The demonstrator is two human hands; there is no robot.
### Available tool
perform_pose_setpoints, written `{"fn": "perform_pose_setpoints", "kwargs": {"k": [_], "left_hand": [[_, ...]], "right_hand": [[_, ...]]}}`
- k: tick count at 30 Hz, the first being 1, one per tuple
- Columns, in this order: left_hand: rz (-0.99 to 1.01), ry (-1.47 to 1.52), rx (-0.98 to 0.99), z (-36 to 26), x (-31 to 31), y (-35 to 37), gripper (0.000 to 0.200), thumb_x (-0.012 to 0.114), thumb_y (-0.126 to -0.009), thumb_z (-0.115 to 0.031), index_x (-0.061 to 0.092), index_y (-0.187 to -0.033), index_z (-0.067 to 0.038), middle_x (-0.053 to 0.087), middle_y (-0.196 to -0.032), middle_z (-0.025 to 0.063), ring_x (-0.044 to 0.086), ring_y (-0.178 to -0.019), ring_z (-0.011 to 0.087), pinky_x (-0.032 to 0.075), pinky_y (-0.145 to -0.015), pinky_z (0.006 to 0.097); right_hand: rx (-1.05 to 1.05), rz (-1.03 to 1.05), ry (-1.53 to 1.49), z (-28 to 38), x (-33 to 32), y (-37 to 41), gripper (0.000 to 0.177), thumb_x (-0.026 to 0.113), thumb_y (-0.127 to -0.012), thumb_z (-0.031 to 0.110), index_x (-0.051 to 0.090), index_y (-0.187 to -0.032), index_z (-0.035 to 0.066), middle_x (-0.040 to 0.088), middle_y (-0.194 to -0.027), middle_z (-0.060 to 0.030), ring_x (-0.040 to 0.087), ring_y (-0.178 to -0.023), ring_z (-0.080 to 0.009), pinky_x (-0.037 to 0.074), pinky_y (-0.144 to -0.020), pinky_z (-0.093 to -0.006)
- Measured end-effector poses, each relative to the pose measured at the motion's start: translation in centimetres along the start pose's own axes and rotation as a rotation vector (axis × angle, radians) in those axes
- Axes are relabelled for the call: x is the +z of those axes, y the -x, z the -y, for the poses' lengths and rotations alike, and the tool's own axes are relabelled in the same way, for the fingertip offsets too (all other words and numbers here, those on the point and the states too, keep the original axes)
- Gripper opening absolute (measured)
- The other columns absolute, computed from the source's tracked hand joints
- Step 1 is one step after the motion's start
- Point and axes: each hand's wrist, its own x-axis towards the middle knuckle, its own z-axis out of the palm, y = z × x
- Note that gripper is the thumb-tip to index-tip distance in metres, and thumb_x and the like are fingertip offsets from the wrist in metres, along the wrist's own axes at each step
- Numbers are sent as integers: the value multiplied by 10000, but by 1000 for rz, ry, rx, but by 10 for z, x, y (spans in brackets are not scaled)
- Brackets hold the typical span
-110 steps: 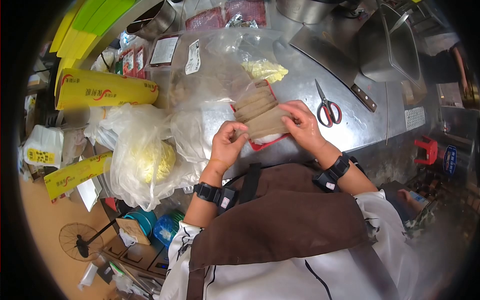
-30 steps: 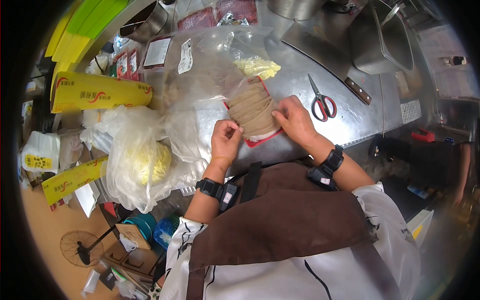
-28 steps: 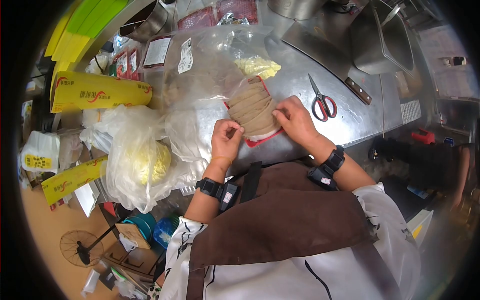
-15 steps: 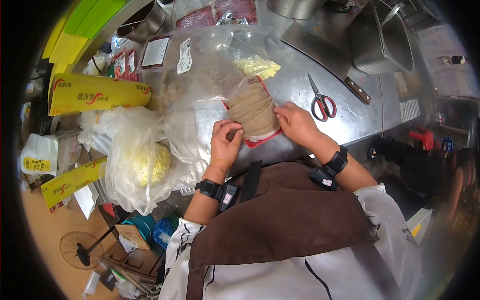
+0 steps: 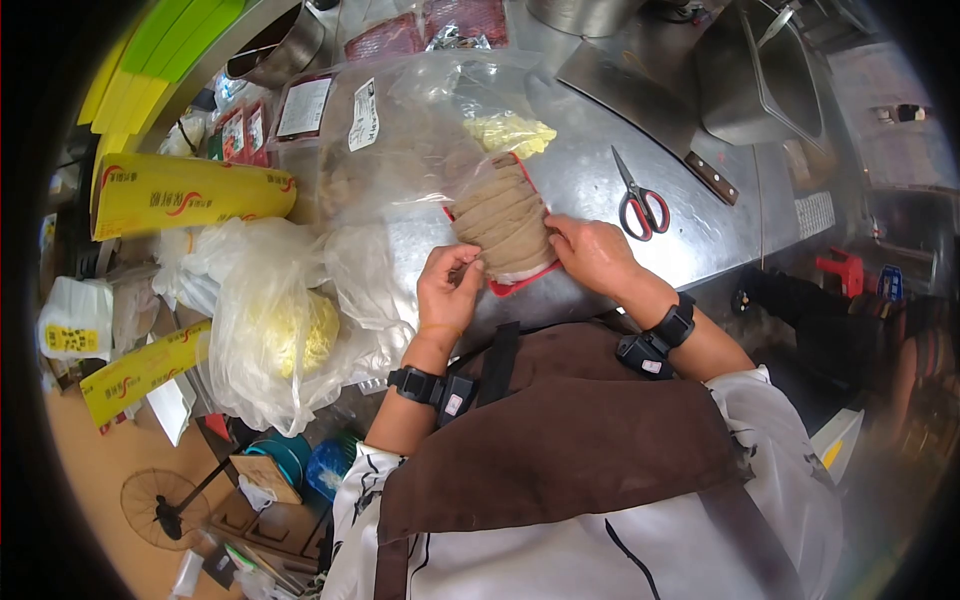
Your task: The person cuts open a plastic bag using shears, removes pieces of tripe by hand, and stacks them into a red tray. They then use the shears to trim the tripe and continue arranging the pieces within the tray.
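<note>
In the head view, overlapping grey-brown slices [image 5: 503,222] fill a shallow tray with a red rim [image 5: 527,283]. At the tray's left side is my left hand [image 5: 447,287], its thumb and fingers drawn together against the edge of the slices. My right hand [image 5: 593,252] is at the opposite side, with bent fingers and thumb pressed to the slices and rim. What lies between the fingertips of either hand is too small to make out. A clear plastic bag [image 5: 400,165] with a white label and more brown slices inside reaches the tray's far edge.
Scissors [image 5: 641,200] and a wide cleaver [image 5: 640,105] lie to the right, before a metal container [image 5: 760,80]. On the left are a yellow cling-film box [image 5: 190,197] and a plastic bag [image 5: 270,335] with yellow contents. Another person's leg [image 5: 810,300] shows at the right.
The view has shifted slightly. Both hands stay at the tray's two sides, with only small finger movements; the tray and slices look unchanged.
</note>
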Motion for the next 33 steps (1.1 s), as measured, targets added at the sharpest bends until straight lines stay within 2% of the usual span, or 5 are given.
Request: {"fn": "perform_pose_setpoints", "kwargs": {"k": [6, 9, 12, 27, 33], "left_hand": [[15, 42, 35, -10, 0, -2, 127, 669, -839, 13, 657, -962, -18, 595, -949, 59, 620, -852, 136, 521, -753, 255], [26, 44, 33, -11, 1, 0, 122, 668, -838, 13, 653, -956, -15, 595, -953, 62, 626, -849, 142, 527, -754, 259], [28, 36, 45, -15, 0, -1, 120, 665, -839, 16, 649, -954, -12, 596, -953, 64, 629, -848, 146, 531, -753, 260], [-7, -200, 170, -6, 2, -1, 146, 690, -795, 3, 665, -924, -58, 563, -1052, 82, 580, -994, 209, 500, -838, 297], [-42, -216, 188, -3, 1, 0, 150, 699, -793, -16, 647, -926, -61, 570, -1045, 79, 579, -995, 208, 495, -818, 291]], "right_hand": [[107, -147, -125, 6, -8, -8, 188, 581, -893, 192, 623, -1027, 66, 687, -887, -173, 650, -811, -387, 509, -712, -473], [-105, -253, -255, -5, 0, -22, 148, 588, -890, 176, 614, -978, 61, 677, -951, -144, 640, -857, -368, 503, -720, -453], [-63, -138, -227, -17, 6, -31, 143, 593, -887, 179, 618, -962, 61, 660, -976, -132, 630, -867, -355, 499, -726, -437], [121, -175, -323, -15, 6, -34, 133, 622, -869, 181, 615, -906, 54, 655, -877, -135, 649, -784, -325, 500, -688, -407], [-188, -172, -201, -18, -5, 4, 97, 631, -842, 158, 605, -856, 65, 609, -873, -94, 634, -761, -313, 502, -676, -417]]}}
